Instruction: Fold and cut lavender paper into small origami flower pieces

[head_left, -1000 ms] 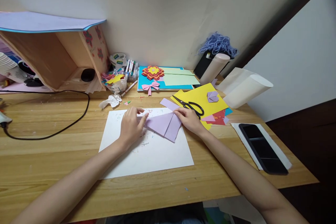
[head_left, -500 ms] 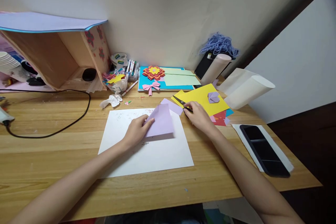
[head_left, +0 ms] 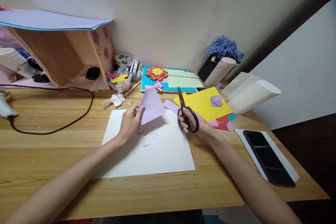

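Between thumb and fingers, my left hand (head_left: 130,120) grips a piece of light purple paper (head_left: 152,107), raised over a white sheet (head_left: 168,150) marked with small colour smudges. My right hand (head_left: 190,120) holds black-handled scissors (head_left: 183,103), fingers at the loops and blades pointing up and away from me. The blades look closed and are apart from the purple paper. Just beyond the scissors lie yellow paper (head_left: 207,103) with a folded purple paper piece (head_left: 216,100) on it, and a purple strip (head_left: 172,106).
At the back, a paper flower (head_left: 156,73) and pink bow (head_left: 154,86) rest by pale green paper (head_left: 183,78). A phone (head_left: 267,157) lies at right. Left are a box (head_left: 101,52), a black cable (head_left: 65,131), markers (head_left: 135,67) and a crumpled tissue (head_left: 114,100).
My right hand has lifted the scissors off the table by the yellow paper and turned them upright. My left hand has moved slightly left and up, tilting the purple paper.
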Available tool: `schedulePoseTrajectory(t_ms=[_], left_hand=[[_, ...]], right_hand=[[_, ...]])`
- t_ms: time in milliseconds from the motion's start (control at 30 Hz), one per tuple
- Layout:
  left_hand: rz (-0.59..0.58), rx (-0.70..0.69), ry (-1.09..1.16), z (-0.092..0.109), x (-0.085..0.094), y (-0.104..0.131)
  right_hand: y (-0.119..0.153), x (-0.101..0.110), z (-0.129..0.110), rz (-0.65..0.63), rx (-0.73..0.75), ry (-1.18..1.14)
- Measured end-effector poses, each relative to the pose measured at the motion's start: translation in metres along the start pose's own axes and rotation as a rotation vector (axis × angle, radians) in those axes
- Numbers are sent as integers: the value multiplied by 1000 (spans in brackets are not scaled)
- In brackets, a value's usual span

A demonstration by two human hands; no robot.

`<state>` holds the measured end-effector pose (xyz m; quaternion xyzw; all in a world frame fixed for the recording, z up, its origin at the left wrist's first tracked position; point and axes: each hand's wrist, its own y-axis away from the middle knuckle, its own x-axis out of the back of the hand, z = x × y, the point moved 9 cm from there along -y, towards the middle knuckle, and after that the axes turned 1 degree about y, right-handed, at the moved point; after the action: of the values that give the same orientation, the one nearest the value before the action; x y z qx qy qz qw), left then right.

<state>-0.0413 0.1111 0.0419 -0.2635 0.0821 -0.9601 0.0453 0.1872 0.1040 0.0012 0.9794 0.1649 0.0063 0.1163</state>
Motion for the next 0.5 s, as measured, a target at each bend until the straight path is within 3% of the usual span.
schedulePoseTrajectory(t_ms=[100,200,333,500], left_hand=[[83,-20,-31,6,13,-3],[157,-2,-25,7,24,-4],[203,5,6,11,31,-1],[149,-41,7,25,25,6]], right_hand=[[13,-53,6,-321,-31,-278],[24,-79,13,-454,-69,-323],[33,-86,14,-470,-48,-141],[39,-90,12,-513,-25,-28]])
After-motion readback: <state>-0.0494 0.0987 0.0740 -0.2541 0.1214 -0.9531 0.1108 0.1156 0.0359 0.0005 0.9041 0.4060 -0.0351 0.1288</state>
